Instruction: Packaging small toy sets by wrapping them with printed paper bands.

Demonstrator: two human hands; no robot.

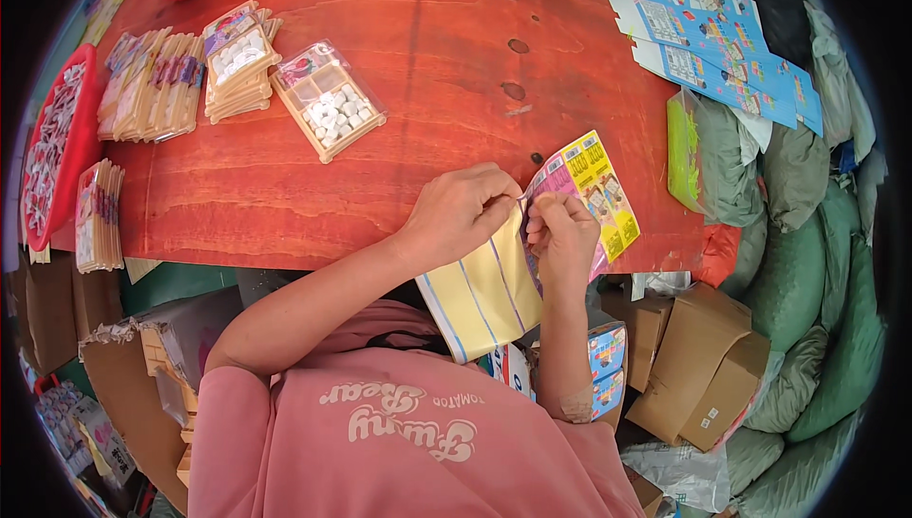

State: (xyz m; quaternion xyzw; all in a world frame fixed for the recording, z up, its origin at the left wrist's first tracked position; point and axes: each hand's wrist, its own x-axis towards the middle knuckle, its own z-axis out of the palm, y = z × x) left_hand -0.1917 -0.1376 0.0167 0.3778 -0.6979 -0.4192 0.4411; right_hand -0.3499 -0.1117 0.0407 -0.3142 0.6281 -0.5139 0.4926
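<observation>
A sheet of printed labels (616,197), yellow and pink with small pictures, lies at the table's near edge. Part of it is folded over toward me, so its pale yellow back (489,295) with thin blue lines hangs past the edge. My left hand (458,209) is closed in a pinch on the sheet at the fold. Close beside it, my right hand (563,228) pinches the same fold, fingers curled. Their fingertips partly hide the spot they grip. Farther off on the red table (427,72) is an open wooden tray (330,105) with white cubes in one compartment.
Stacks of similar wooden trays (237,62) stand at the left, near a red basin (59,152) of small wrapped pieces. Flat blue printed cartons (708,38) lie at the far right, above a green bin (684,148). Cardboard boxes (698,366) and green sacks (807,300) crowd the right side.
</observation>
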